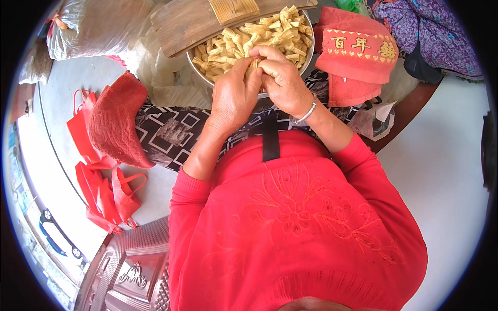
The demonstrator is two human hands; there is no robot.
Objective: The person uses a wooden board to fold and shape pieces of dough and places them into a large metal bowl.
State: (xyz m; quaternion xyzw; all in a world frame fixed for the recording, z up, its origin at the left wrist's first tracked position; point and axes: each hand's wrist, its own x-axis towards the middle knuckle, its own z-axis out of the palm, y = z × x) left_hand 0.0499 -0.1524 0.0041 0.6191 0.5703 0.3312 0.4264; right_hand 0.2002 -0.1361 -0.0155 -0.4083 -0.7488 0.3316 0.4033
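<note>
Both my hands meet over the near edge of a round metal basin (195, 67). The basin holds a heap of pale yellow knotted pieces (223, 57), which look like strips tied in the middle with flared ends. My left hand (232, 96) and my right hand (286, 85) pinch one pale yellow knotted piece (254, 64) between their fingertips. Fingers hide most of that piece. A silver bangle (308, 111) circles my right wrist. Across the basin's far side lies a brown wooden board (187, 28) with a lighter wooden block (234, 10) on top.
Red towels cover my knees, a dark red one (118, 120) at left and a decorated one (355, 49) at right. Plastic sacks (98, 26) stand at far left. Red bags (101, 192) lie on the floor, near a patterned brown door (132, 272). Purple floral cloth (441, 36) sits at far right.
</note>
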